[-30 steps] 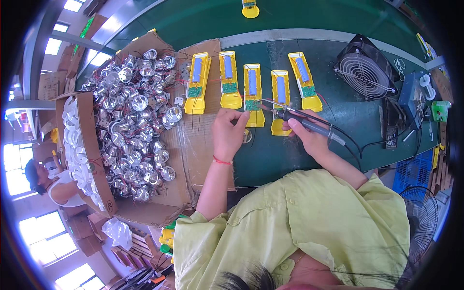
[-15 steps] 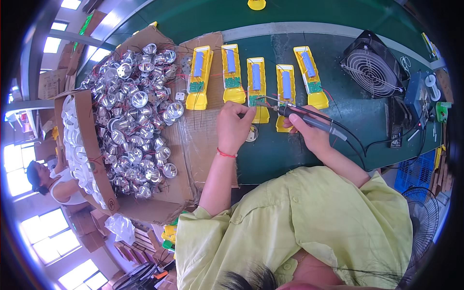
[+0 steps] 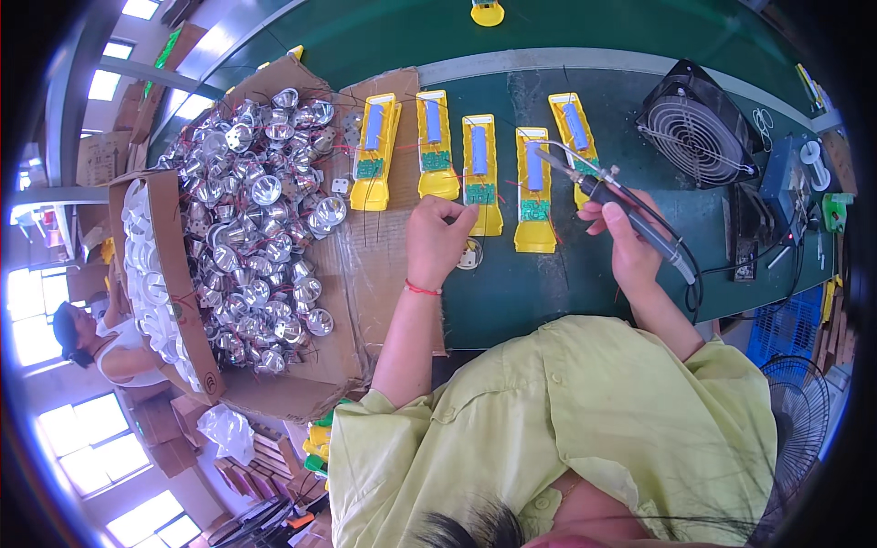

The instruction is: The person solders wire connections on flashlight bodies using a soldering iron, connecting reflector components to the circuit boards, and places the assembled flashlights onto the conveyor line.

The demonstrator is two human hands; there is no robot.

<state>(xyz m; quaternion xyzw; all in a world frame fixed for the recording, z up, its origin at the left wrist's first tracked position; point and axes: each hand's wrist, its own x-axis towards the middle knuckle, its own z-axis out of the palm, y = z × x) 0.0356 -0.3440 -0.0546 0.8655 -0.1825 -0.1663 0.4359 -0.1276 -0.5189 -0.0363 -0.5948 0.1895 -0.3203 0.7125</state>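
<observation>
My right hand (image 3: 634,253) is wrapped round a soldering iron (image 3: 654,234) with a thin metal feed tube and black cable. Its tip points up and left, over the fourth of several yellow plastic housings (image 3: 534,239). Each housing carries a blue cylindrical battery (image 3: 479,151) and a small green circuit board (image 3: 480,194). My left hand (image 3: 437,239) is closed in a pinch beside the lower end of the third housing (image 3: 487,222); what lies between its fingertips is too small to make out. Just below them a small white disc (image 3: 470,256) is partly covered.
A cardboard box (image 3: 338,265) at left holds many shiny reflector cups (image 3: 265,189), beside a carton of white rings (image 3: 146,274). At right are a square black fan (image 3: 699,128), a blue soldering station (image 3: 784,187) and a solder spool (image 3: 813,163). Another person (image 3: 105,342) is far left.
My right hand has drawn the soldering iron right, away from the third housing's board, uncovering the fourth housing. My left hand stays pinched near the same spot.
</observation>
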